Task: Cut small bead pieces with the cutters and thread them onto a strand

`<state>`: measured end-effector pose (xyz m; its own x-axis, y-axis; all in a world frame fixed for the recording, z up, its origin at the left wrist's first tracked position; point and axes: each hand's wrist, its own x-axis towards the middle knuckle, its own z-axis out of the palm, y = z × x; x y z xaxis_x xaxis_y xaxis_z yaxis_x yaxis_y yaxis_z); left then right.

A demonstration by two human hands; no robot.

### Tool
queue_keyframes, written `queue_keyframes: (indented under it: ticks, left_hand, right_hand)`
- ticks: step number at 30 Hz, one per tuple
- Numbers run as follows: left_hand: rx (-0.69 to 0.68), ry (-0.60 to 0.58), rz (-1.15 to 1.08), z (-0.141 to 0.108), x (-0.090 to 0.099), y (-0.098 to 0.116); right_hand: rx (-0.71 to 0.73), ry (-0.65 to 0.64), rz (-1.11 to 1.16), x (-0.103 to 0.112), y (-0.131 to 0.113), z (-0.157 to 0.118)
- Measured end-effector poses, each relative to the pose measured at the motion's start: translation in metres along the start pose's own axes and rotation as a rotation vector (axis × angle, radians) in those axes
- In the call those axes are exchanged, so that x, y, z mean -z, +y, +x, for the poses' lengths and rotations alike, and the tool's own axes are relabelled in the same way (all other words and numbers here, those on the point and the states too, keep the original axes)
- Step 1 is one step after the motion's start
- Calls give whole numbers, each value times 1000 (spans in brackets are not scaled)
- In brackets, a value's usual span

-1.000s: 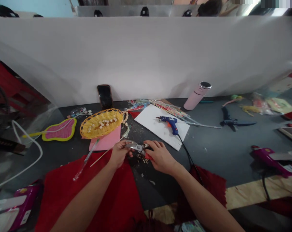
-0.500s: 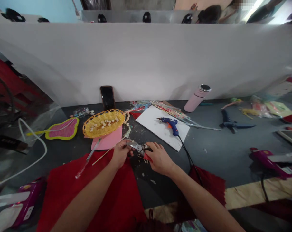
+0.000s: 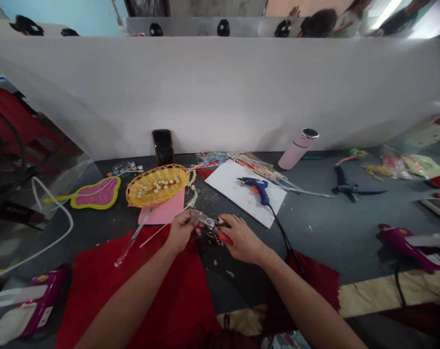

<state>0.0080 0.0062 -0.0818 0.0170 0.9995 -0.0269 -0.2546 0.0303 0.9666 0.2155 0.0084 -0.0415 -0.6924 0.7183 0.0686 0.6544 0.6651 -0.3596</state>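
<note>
My right hand (image 3: 238, 238) is wrapped round the red handles of metal pruning shears (image 3: 209, 223), whose blades point left. Close to the blade tips, my left hand (image 3: 182, 230) is closed in a pinch on something too small to make out. A thin wooden stick (image 3: 156, 234) slants past the left hand over the red cloth (image 3: 139, 291). Small pale bits (image 3: 216, 239) lie on the dark table below the shears. Up and left of my hands, a yellow woven basket (image 3: 147, 198) holds several small pale pieces, partly over pink paper (image 3: 174, 208).
A blue glue gun (image 3: 258, 186) rests on a white board (image 3: 227, 182), its cable trailing toward the front edge. Behind are a phone (image 3: 163, 148) and a pink bottle (image 3: 296, 151). Purple devices (image 3: 41, 295) stand at both sides. A pink fan (image 3: 96, 194) lies left.
The view has shifted very slightly. My right hand's fingers have moved a little on the shears, and more of the red handle shows. Both hands stay in nearly the same place.
</note>
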Motion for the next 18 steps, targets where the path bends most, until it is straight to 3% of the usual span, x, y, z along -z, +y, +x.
queue_keyframes:
  ticks: [4, 8, 13, 18]
  left_hand:
    - [-32, -20, 42, -2, -3, 11]
    - [7, -32, 2, -1, -4, 12]
    - [53, 53, 2, 6, -2, 3]
    - [42, 61, 48, 5, -3, 2]
  right_hand:
    - [61, -44, 92, 0, -7, 0]
    - [55, 15, 36, -7, -4, 0]
    - [-116, 203, -39, -11, 26, -1]
    - [-277, 207, -123, -10, 47, 0]
